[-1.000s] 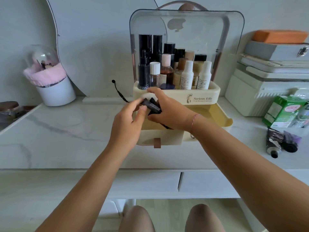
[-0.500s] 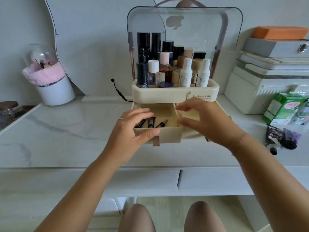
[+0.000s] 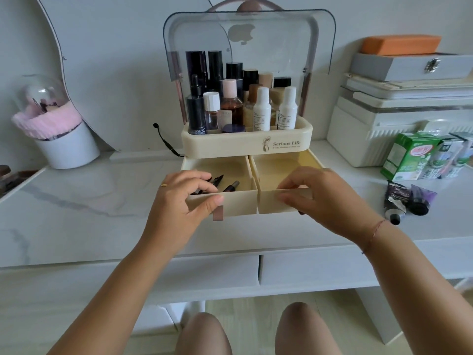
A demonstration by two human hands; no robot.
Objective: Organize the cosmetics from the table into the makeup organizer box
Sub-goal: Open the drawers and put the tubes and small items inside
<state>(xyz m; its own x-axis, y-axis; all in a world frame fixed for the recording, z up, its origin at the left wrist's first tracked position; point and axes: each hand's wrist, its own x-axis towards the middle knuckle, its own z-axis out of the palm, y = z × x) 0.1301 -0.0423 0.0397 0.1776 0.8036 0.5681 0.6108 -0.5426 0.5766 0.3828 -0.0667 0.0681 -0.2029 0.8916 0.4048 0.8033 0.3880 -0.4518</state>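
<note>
Gripping the drawer fronts: left hand (image 3: 184, 203) on left drawer (image 3: 240, 202), right hand (image 3: 325, 198) on right drawer (image 3: 271, 204).
Thumbs outside, fingers curled over the rims; left fingers (image 3: 194, 179) hide the ends of dark sticks (image 3: 230, 186) in that drawer. Both drawers jut from the organizer (image 3: 245, 147); tubes (image 3: 407, 201) lie on the table (image 3: 76, 213) beyond the right hand.

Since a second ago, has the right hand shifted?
Yes. The right hand went rightward: it was over the left drawer, left of the Serious Life label; now it grips the right drawer front, below that label.
</note>
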